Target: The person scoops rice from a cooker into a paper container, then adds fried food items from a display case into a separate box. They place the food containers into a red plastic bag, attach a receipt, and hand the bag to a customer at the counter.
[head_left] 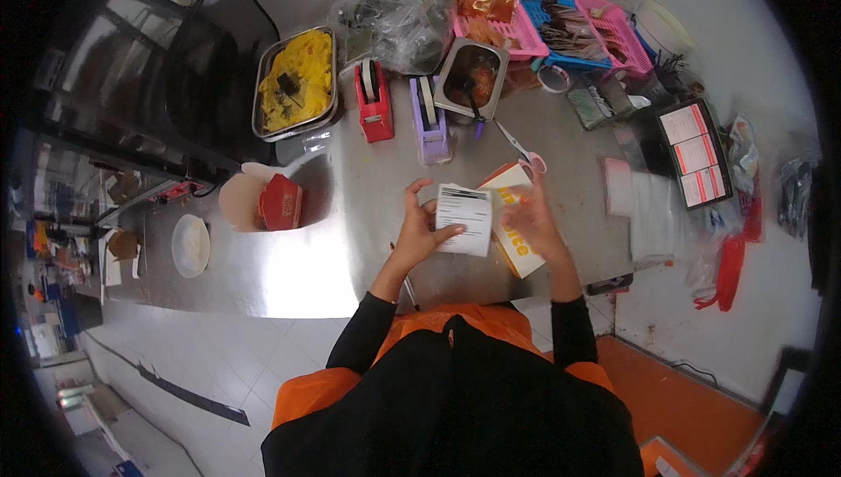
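Note:
My left hand (pixel 418 234) grips a white printed slip (pixel 468 214), perhaps a receipt, with the thumb across its front. Blurred by motion, my right hand (pixel 542 224) is raised to the right of the slip with its fingers apart and nothing visible in it. Partly behind that hand lies a white and orange printed paper item (pixel 523 257) with large yellow lettering. Scissors (pixel 525 154) with pink handles rest just beyond my right fingertips, and the hand overlaps them in view. A pen (pixel 412 292) lies by the table's front edge, near my left wrist.
On the steel table (pixel 368 214) stand a red tape dispenser (pixel 374 102), a purple one (pixel 431 122) and a metal sauce container (pixel 474 76). A tray of yellow food (pixel 295 83) sits behind a red carton (pixel 281 202). Plastic baskets (pixel 532 50) line the back; a screen (pixel 696 154) stands right.

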`<state>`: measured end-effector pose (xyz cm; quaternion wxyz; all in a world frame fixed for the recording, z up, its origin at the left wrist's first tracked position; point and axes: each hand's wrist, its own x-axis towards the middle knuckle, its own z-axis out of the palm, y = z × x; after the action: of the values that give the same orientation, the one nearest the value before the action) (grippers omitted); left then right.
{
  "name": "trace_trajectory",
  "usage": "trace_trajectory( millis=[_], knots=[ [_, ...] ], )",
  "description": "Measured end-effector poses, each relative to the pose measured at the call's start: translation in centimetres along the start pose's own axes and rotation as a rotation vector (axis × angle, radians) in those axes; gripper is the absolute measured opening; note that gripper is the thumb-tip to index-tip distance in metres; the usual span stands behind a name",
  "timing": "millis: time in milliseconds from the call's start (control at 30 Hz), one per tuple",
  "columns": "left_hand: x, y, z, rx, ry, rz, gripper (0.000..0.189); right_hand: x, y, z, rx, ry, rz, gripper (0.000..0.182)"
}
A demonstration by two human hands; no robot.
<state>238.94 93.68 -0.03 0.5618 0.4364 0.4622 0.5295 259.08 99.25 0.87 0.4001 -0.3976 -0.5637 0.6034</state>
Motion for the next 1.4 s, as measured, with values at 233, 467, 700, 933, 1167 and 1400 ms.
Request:
trace_trajectory(
  millis=[233,467,700,933,1167,1400],
  knots=[
    [8.9,1.0,-2.7,0.180,0.391,-0.186,0.046,-2.8,3.0,1.5,0.103,0.362,-0.118,0.069],
    [11.0,-6.3,-6.5,0.125,0.344,-0.016,0.025,-6.7,2.0,0.6,0.041,0.451,-0.128,0.063],
    [8.4,-6.8,-3.4,0.395,0.574,0.033,0.020,-7.4,2.4,0.5,0.123,0.453,-0.126,0.067],
    [9.0,-0.4,4.4,0.625,-0.575,0.234,0.012,-8.4,4.8,-2.2,-0.976,0.477,0.012,0.070],
    [11.2,-2.1,10.6,1.668,-0.869,0.371,0.035,-10.0,5.9,-3.4,-1.112,0.477,0.073,0.076],
    [8.0,-0.8,0.5,1.171,-0.142,0.344,0.033,-10.5,7.7,-2.2,-0.912,0.603,0.072,0.069]
  ],
)
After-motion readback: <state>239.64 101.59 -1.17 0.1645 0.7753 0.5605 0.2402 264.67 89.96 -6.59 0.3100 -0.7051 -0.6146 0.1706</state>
